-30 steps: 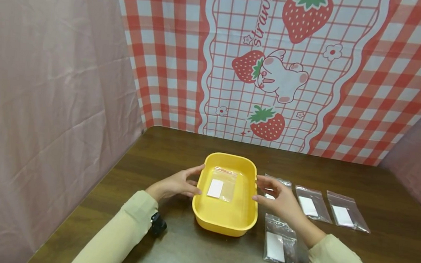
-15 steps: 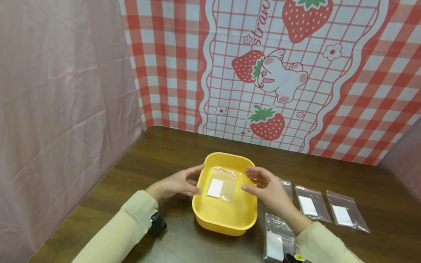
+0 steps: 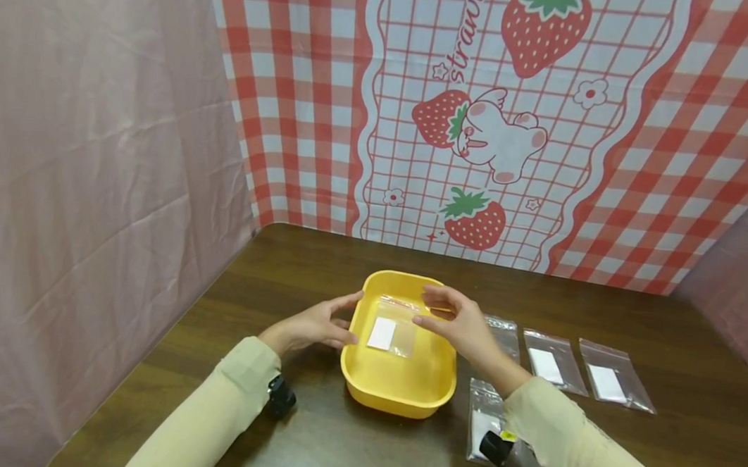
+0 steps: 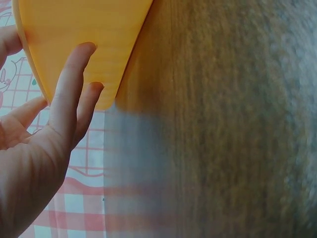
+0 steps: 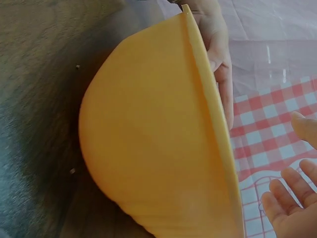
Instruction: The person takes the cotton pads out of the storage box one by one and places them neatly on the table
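A yellow plastic bin stands on the table in the head view. Inside it lies a clear zip bag with a white card-like piece in it. My left hand rests against the bin's left side, its fingers extended along the outer wall in the left wrist view. Over the bin's right rim hovers my right hand, fingers loosely bent, nothing between them. In the right wrist view, the fingers of that hand are apart from the bin's wall.
Several similar zip bags lie to the right: one bag beside the bin, two more, a middle bag and a far-right bag, and a nearer bag partly under my right forearm. A strawberry-print cloth hangs behind the table.
My right hand has left the bin's right side and moved left, up over the rim above the bin's inside. The left hand and the bin have stayed about where they were.
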`<state>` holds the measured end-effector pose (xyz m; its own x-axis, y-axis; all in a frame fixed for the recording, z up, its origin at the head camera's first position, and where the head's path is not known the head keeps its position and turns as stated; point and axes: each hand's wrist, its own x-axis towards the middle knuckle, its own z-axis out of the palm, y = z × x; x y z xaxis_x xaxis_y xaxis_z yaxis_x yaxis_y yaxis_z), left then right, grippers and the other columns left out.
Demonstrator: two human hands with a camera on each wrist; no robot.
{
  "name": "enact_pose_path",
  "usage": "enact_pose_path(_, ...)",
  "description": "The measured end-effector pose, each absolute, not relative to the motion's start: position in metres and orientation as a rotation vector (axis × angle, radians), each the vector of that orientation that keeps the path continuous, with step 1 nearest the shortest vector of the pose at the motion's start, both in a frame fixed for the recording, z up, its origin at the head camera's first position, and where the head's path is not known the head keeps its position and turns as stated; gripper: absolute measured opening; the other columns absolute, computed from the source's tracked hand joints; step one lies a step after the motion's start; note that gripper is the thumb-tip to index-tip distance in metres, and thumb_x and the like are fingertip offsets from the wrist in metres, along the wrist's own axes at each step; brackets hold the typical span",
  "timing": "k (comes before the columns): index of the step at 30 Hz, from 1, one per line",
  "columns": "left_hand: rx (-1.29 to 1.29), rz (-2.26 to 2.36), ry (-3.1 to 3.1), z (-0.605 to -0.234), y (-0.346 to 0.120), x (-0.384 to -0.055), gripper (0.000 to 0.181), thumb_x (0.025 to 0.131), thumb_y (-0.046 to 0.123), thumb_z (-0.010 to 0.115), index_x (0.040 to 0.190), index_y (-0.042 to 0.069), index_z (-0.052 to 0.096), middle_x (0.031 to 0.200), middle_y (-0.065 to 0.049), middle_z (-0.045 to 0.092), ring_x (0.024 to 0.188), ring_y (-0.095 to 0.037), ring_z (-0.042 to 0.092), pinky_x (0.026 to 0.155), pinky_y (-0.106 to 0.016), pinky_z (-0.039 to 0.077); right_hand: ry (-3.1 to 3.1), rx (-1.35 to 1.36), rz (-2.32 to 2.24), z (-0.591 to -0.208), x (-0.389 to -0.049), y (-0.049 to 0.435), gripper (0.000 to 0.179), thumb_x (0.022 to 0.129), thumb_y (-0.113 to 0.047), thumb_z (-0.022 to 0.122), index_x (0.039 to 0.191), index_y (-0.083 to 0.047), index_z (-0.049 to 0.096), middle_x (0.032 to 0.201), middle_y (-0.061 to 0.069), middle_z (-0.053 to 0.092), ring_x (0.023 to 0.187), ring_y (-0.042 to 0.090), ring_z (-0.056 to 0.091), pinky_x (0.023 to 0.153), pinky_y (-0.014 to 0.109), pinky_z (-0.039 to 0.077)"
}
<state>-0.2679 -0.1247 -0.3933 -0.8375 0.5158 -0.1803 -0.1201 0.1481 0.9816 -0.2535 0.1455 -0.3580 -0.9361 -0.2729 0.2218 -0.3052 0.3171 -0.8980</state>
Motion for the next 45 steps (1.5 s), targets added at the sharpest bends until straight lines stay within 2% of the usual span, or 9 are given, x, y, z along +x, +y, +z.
enact_pose_path(7,0.366,1.729,1.964,-0.394,-0.126,-0.269,0.086,0.080,-0.005,0.068,0.150,0.017,0.021,0.147,-0.017,0.026,0.108,-0.032,0.056,0.078,-0.037,0.054,-2.516,0.577,1.743,-0.354,-0.262,0.132,0.050,0.079,-0.009,0.074,0.124,0.000,0.055,0.116,0.018,0.059,0.109,0.030,0.054,0.096,0.045,0.043)
enact_pose_path(14,0.358,1.723,1.968,-0.395,-0.126,-0.271,0.087,0.080,-0.006,0.067,0.150,0.017,0.021,0.149,-0.016,0.022,0.112,-0.033,0.053,0.079,-0.037,0.054,-2.574,0.532,1.731,-0.347,-0.269,0.120,0.052,0.079,-0.018,0.076,0.126,-0.007,0.056,0.117,0.013,0.059,0.108,0.028,0.055,0.093,0.041,0.046)
enact_pose_path(22,0.358,1.718,1.966,-0.395,-0.127,-0.271,0.086,0.081,-0.004,0.068,0.150,0.017,0.021,0.148,-0.017,0.023,0.111,-0.033,0.054,0.079,-0.037,0.054,-2.568,0.513,1.800,-0.346,-0.280,0.106,0.055,0.080,-0.016,0.075,0.128,-0.004,0.053,0.121,0.021,0.055,0.112,0.034,0.052,0.093,0.042,0.046)
enact_pose_path(29,0.379,1.747,1.920,-0.395,-0.127,-0.272,0.086,0.081,-0.006,0.066,0.150,0.015,0.019,0.148,-0.019,0.022,0.110,-0.035,0.054,0.079,-0.038,0.054,-2.556,0.443,1.848,-0.347,-0.290,0.096,0.053,0.080,-0.014,0.075,0.128,-0.006,0.054,0.123,0.019,0.055,0.114,0.034,0.050,0.093,0.040,0.046)
enact_pose_path(45,0.386,1.750,1.894,-0.395,-0.128,-0.272,0.086,0.082,-0.006,0.066,0.150,0.016,0.018,0.147,-0.019,0.024,0.110,-0.035,0.054,0.080,-0.038,0.054,-2.588,0.324,1.896,-0.358,-0.313,0.083,0.056,0.080,-0.012,0.074,0.130,-0.001,0.050,0.125,0.020,0.053,0.115,0.034,0.049,0.095,0.040,0.044)
